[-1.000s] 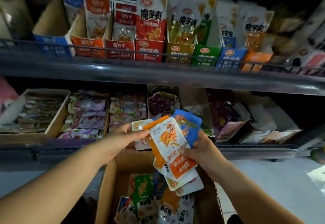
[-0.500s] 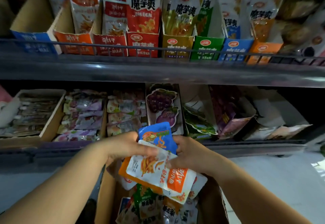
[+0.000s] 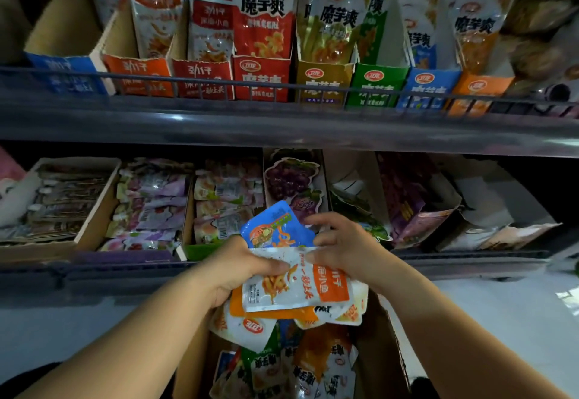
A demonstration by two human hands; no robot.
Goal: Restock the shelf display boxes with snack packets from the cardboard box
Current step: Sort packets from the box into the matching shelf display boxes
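My left hand (image 3: 238,268) grips a stack of snack packets over the cardboard box (image 3: 380,351). An orange-and-white packet (image 3: 297,286) lies sideways on top of the stack, and a blue packet (image 3: 277,226) sticks up behind it. My right hand (image 3: 340,243) curls its fingers over the top edge of the orange-and-white packet. Several more packets (image 3: 313,364) lie loose in the box below. On the upper shelf stands a row of display boxes: blue (image 3: 67,74), orange (image 3: 139,74), red (image 3: 261,77), yellow (image 3: 322,82), green (image 3: 376,84).
A wire rail (image 3: 282,85) runs along the front of the upper shelf. The lower shelf holds a brown tray (image 3: 94,210) and boxes of purple and grape-printed packets (image 3: 289,176). Pale floor (image 3: 501,320) lies to the right of the box.
The stack has turned from upright to sideways and dropped lower toward the box. My right hand moved from under the stack to its top edge. The view has come closer to the shelves.
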